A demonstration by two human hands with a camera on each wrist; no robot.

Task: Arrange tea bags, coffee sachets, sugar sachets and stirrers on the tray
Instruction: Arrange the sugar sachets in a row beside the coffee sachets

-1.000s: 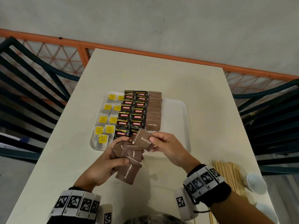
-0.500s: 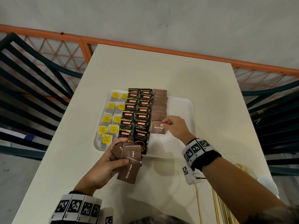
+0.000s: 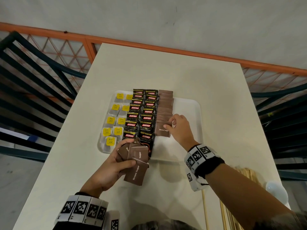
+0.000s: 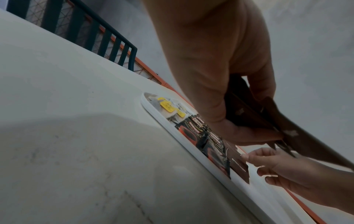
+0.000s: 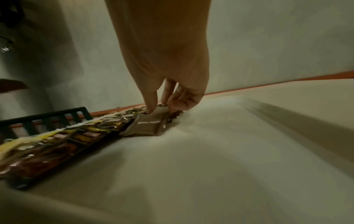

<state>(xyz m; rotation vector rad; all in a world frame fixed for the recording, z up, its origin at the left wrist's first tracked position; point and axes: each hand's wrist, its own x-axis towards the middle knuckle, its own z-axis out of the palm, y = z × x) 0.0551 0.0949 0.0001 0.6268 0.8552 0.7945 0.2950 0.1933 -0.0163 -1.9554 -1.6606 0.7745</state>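
Observation:
A white tray holds yellow-tagged tea bags, two columns of black coffee sachets and a column of brown sugar sachets. My right hand pinches the far edge of the nearest sugar sachet, which lies flat at the near end of that column; the right wrist view shows the thumb and fingers on this sachet. My left hand grips a fanned bundle of brown sugar sachets just above the tray's near edge. Wooden stirrers lie on the table at the right.
The cream table stands against an orange railing, with dark slatted chairs on both sides. A white cup sits near the right front corner beside the stirrers. The tray's right part is bare.
My right hand took one sugar sachet from the bundle in the left hand and carried it forward onto the tray, to the near end of the sugar column. The left hand stayed put.

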